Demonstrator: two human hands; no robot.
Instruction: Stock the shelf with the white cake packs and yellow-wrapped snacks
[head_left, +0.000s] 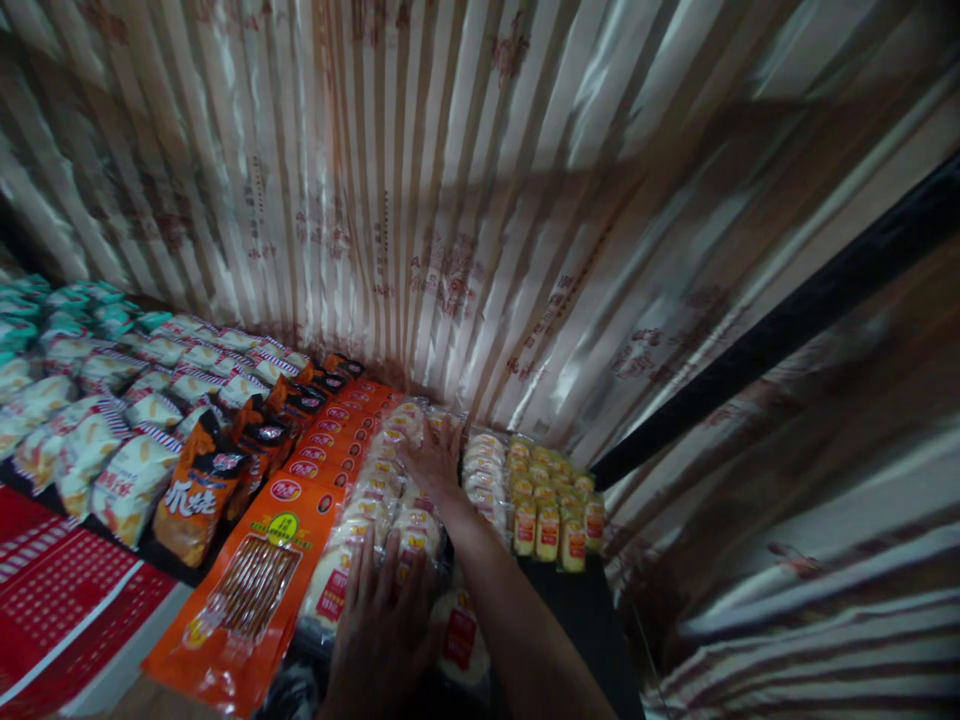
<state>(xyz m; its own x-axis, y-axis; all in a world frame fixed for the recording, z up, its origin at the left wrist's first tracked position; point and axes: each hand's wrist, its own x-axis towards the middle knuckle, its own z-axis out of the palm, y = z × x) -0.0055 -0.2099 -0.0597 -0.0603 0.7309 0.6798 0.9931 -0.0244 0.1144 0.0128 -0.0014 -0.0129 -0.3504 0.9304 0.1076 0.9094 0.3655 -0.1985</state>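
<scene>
My left hand [386,600] lies with its fingers stretched out over the front of two rows of round white pastries [330,590] in clear wrappers with red labels. Further back, my right hand [435,450] reaches onto the same rows with its fingers spread, touching the wrapped pastries near the curtain. Beneath my right forearm, one more wrapped round pastry [461,632] shows partly. A third row of white pastries [486,465] stands just right of my right hand. Palms and the pastries under them are hidden.
Orange packets of thin sticks [255,575] overlap in a row on the left. Beyond them stand orange-black bags [196,490], white snack bags [131,480] and teal packets [112,310]. Small yellow cakes [547,530] stand right. A striped curtain [450,200] hangs behind; a black pole [780,320] slants across.
</scene>
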